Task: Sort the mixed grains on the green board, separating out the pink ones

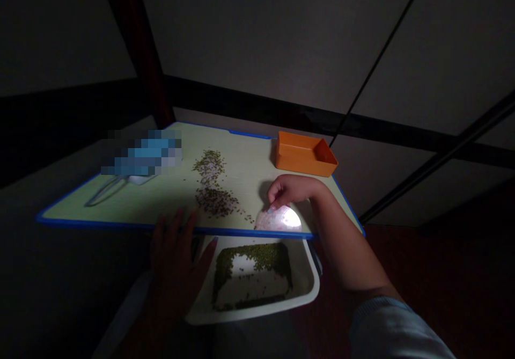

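Observation:
My right hand (287,191) is above the right part of a pale yellow-green board with a blue rim (169,226). Its fingers are pinched together, and what is between them, if anything, is too small to make out. Just below the fingertips, at the near edge, lies a rounded, pale, shiny patch (277,220) with a bright glare; I cannot tell its kind. Dark in shadow, my left hand (177,246) has its fingers spread at the board's near edge and appears to hold nothing. Small green and brownish seeds (215,200) lie scattered across the middle of the board.
A white tub (314,289) with many green seeds inside sits below the board's near edge. At the back right corner stands an orange open box (300,155). A blurred-out blue item (148,152) with a cord lies at the left. Behind is a panelled wall.

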A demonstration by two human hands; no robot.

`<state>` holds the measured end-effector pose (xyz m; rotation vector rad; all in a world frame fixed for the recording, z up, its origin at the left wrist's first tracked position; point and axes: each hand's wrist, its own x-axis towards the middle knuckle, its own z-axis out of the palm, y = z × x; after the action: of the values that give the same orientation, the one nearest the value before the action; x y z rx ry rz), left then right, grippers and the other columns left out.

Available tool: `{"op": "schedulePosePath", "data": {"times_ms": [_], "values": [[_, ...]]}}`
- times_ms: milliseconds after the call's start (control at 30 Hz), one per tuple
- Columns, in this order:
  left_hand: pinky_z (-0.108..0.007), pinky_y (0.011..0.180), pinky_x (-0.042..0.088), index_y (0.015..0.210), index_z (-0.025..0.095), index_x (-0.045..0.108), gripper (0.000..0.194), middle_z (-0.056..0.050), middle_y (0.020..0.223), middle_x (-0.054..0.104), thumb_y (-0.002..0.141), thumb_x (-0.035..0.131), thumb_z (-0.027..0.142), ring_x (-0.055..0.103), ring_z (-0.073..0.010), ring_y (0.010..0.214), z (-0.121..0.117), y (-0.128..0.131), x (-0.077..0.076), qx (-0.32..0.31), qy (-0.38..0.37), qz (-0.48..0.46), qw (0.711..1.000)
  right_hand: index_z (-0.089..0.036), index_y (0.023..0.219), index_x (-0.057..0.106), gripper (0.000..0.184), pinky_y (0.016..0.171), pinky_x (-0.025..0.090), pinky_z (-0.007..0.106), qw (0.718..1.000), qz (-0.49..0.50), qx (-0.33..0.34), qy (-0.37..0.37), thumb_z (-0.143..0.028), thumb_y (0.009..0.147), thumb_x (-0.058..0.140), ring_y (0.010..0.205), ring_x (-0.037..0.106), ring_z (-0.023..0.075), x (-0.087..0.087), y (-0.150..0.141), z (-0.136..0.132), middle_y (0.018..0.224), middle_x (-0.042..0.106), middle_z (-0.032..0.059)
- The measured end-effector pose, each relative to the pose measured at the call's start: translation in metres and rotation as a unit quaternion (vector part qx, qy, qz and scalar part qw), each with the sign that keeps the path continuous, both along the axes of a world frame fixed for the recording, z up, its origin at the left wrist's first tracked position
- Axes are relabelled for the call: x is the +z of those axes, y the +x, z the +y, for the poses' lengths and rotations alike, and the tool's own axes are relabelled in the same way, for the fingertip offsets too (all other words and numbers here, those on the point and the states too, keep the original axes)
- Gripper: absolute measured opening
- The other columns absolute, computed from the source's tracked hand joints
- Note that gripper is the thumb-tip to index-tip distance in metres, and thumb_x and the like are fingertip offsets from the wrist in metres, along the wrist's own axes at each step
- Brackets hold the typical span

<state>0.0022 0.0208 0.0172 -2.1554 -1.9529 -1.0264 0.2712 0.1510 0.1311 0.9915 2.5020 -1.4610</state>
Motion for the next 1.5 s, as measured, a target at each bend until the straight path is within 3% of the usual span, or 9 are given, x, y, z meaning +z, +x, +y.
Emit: {"op": "schedulePosePath", "data": {"times_ms": [267,700,1000,1367,1500], "values": [[-0.057,0.114,0.019,0.139,0.021,0.034,0.061,-0.012,0.15,0.03,0.084,0.041,0.048,0.013,-0.0327,0.144,-0.001,-0.001,-0.001,-0.002,-0.003,-0.021,1.0,-0.013,0.07,0.065,0.02,0.055,0.034,0.021,1.0,-0.006,-0.019,0.023,-0.032,0.075,0.067,0.052,0.047,0.0059,0.002,0.001,0.0,0.056,0.058,-0.0046],[-0.054,0.115,0.017,0.137,0.016,0.036,0.063,-0.015,0.149,0.031,0.084,0.04,0.049,0.012,-0.0331,0.143,-0.001,0.001,0.001,0.001,-0.009,-0.021,1.0,-0.014,0.069,0.064,0.018,0.056,0.034,0.022,0.999,0.0,-0.023,0.028,-0.031,0.075,0.066,0.051,0.045,0.0064,0.002,-0.005,-0.003,0.054,0.057,-0.0052],[-0.056,0.114,0.019,0.138,0.02,0.035,0.061,-0.012,0.149,0.031,0.084,0.04,0.048,0.013,-0.0329,0.143,-0.002,0.0,0.001,-0.002,-0.006,-0.024,1.0,-0.014,0.069,0.063,0.02,0.057,0.033,0.022,0.999,0.001,-0.018,0.034,-0.033,0.075,0.066,0.052,0.045,0.0061,-0.001,-0.006,-0.003,0.054,0.055,-0.0058],[-0.055,0.115,0.018,0.137,0.014,0.038,0.063,-0.016,0.149,0.031,0.085,0.04,0.049,0.013,-0.034,0.143,0.0,0.0,-0.001,0.005,-0.007,-0.011,1.0,-0.013,0.069,0.063,0.021,0.056,0.033,0.022,0.999,0.012,-0.018,0.045,-0.033,0.075,0.065,0.051,0.044,0.0061,-0.001,-0.011,-0.005,0.054,0.055,-0.0053],[-0.054,0.115,0.018,0.139,0.018,0.034,0.062,-0.014,0.15,0.03,0.085,0.04,0.048,0.011,-0.0324,0.144,-0.001,0.0,-0.002,0.003,-0.002,-0.014,1.0,-0.013,0.068,0.063,0.021,0.056,0.033,0.022,0.999,0.012,-0.016,0.044,-0.032,0.075,0.066,0.052,0.046,0.0063,-0.002,-0.011,-0.005,0.055,0.056,-0.0047]]}}
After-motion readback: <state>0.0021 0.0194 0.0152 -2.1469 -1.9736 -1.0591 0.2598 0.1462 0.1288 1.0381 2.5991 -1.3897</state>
